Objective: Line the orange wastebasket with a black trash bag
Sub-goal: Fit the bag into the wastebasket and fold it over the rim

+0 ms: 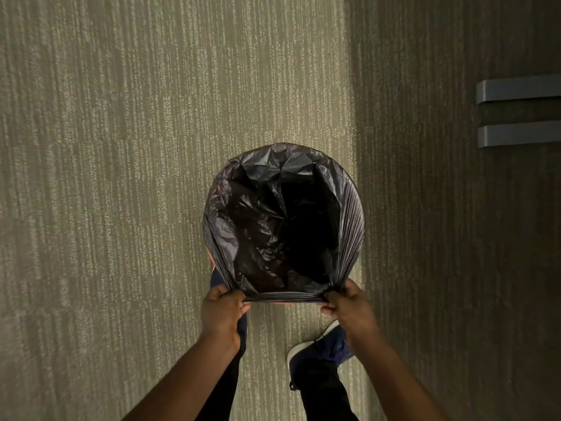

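A black trash bag [273, 220] hangs open inside the orange wastebasket [210, 256], seen from straight above on the carpet. The bag's mouth is folded over the far, left and right parts of the rim and hides almost all of the basket; only thin orange slivers show at the lower left and under the near edge. My left hand [223, 308] pinches the bag's near edge at its left corner. My right hand [346, 302] pinches the same edge at its right corner. The edge is stretched taut between the two hands.
Striped beige carpet [121, 177] covers the floor all around. My dark blue shoes [318, 349] stand just behind the basket, the left one partly under my left hand. Two grey metal bars [519, 112] lie at the right edge.
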The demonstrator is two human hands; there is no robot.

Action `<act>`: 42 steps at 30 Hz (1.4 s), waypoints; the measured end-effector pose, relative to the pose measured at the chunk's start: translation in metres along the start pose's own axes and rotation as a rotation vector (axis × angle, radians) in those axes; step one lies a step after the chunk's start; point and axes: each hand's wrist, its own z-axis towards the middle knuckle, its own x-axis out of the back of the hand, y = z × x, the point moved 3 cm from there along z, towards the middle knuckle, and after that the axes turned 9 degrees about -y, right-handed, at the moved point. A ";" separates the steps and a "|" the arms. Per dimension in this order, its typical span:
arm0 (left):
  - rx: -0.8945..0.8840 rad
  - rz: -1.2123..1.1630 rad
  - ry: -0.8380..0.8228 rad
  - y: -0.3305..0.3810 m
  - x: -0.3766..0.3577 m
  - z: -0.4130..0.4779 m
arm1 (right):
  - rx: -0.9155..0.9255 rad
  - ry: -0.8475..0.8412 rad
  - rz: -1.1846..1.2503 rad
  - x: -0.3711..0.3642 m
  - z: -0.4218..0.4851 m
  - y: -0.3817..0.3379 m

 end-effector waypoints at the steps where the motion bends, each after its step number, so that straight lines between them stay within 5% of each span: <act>1: -0.010 -0.005 0.021 0.000 -0.001 0.002 | 0.012 0.001 0.002 -0.001 0.000 0.002; 18: 0.007 0.055 -0.259 0.013 0.007 0.051 | 0.166 0.061 -0.136 0.007 0.019 0.012; 26: -0.069 -0.083 -0.153 0.041 0.012 0.062 | 0.018 -0.219 0.021 0.034 0.032 -0.007; 34: -0.145 -0.126 -0.158 0.078 0.003 0.068 | 0.202 -0.034 0.281 0.049 0.044 -0.066; 42: 0.023 0.039 -0.115 0.079 -0.009 0.092 | 0.002 0.170 0.219 0.040 0.066 -0.064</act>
